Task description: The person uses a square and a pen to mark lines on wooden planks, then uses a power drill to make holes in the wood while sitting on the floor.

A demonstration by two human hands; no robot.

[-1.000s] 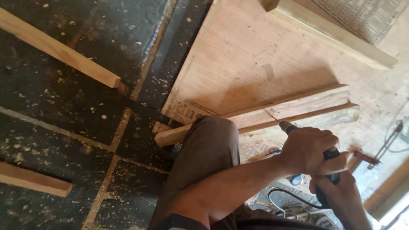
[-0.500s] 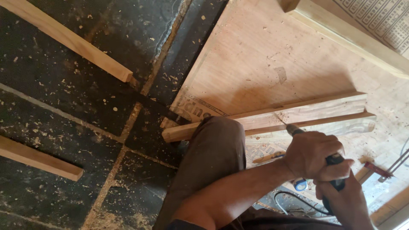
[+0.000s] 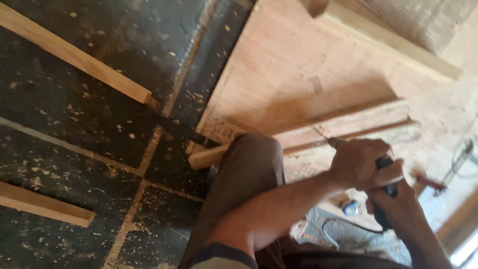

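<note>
Both hands on a dark corded power drill [image 3: 386,192] — left hand [image 3: 361,162] wrapped over the front of the body, fingers curled tight around it; right hand [image 3: 398,206] gripping the handle below, fingers closed on it. Drill bit tip meets the long wooden strip [image 3: 343,124], which lies across the plywood sheet [image 3: 294,69] just past the person's bent knee [image 3: 251,159]. Two loose wooden battens [image 3: 74,57] [image 3: 45,204] lie well apart on the dark, sawdust-strewn tile floor [image 3: 64,129].

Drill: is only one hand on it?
No, both the left hand and right hand grip the black drill.
</note>
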